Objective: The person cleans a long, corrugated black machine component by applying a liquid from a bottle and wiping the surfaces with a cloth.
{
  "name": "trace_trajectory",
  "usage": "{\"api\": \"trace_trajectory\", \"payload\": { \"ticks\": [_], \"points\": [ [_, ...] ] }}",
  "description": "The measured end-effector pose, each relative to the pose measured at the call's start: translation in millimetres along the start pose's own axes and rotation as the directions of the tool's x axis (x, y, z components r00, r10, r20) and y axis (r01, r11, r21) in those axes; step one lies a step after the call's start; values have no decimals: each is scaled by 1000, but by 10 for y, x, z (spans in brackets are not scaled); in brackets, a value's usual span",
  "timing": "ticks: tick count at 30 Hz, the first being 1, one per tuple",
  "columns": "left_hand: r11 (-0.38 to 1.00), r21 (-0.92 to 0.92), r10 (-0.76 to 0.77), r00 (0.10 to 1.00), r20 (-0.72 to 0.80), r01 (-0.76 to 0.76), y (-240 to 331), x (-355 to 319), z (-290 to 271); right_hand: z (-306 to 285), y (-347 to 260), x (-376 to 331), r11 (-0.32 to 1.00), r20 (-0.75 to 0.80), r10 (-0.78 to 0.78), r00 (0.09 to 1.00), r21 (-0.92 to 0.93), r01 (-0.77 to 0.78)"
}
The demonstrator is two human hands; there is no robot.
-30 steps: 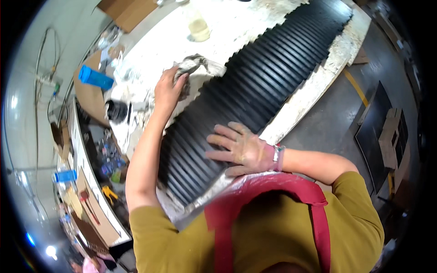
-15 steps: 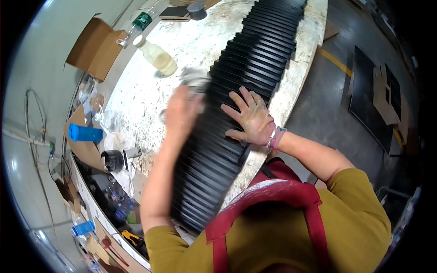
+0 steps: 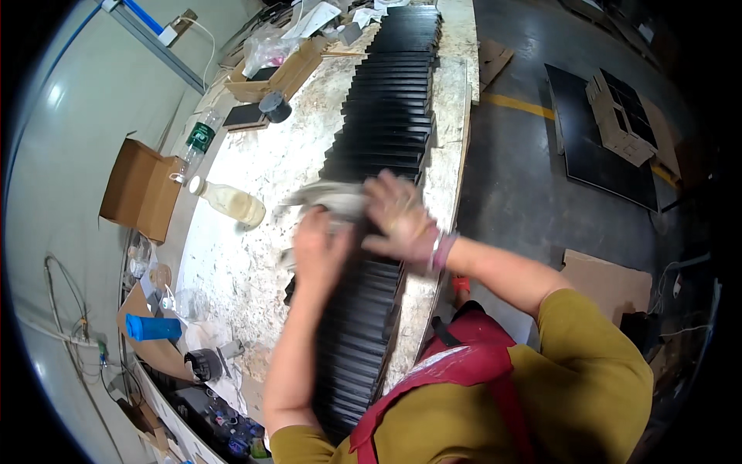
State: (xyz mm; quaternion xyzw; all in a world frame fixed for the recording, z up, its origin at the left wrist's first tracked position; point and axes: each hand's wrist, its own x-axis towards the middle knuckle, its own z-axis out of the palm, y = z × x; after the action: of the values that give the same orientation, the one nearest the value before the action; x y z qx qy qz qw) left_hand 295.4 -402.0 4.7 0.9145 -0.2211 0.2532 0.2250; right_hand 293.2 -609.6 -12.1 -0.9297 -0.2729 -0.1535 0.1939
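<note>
A crumpled grey-white rag (image 3: 334,198) is in my left hand (image 3: 318,251), whose fingers are closed on it over the left side of a long row of black strips (image 3: 386,100). Blurred by motion, my right hand (image 3: 403,220) is just right of the rag, above the strips, thumb apart from the fingers. Whether it touches the rag or the strips I cannot tell. The strips lie side by side along the white, stained table (image 3: 255,271), their left ends uneven. My forearms and hands hide part of the row.
Left of the rag lies a bottle of cloudy liquid (image 3: 228,203). An open cardboard box (image 3: 139,189), a clear bottle with a green label (image 3: 199,139), a dark round container (image 3: 275,107) and a blue bottle (image 3: 153,328) line the left side. Dark panels (image 3: 595,155) rest at the right.
The view has shifted toward the table's far end. My right hand has lifted from lying flat on the strips and come closer to my left hand, which still holds the rag.
</note>
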Motion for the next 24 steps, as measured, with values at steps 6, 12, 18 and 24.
{"api": "trace_trajectory", "payload": {
  "ticks": [6,12,18,24],
  "points": [
    [949,225,-253,960,120,222,-457,-231,319,239,342,45,997,-21,62,998,47,-61],
    [866,-71,-499,864,-59,495,-602,313,-224,-205,681,324,992,173,-21,985,126,-1],
    [966,250,-127,963,237,65,337,325,641,73,1563,800,966,293,-34,955,-237,107],
    [878,205,-427,901,-78,434,-312,401,726,141,1600,755,985,242,-100,965,-113,130]
  ]
}}
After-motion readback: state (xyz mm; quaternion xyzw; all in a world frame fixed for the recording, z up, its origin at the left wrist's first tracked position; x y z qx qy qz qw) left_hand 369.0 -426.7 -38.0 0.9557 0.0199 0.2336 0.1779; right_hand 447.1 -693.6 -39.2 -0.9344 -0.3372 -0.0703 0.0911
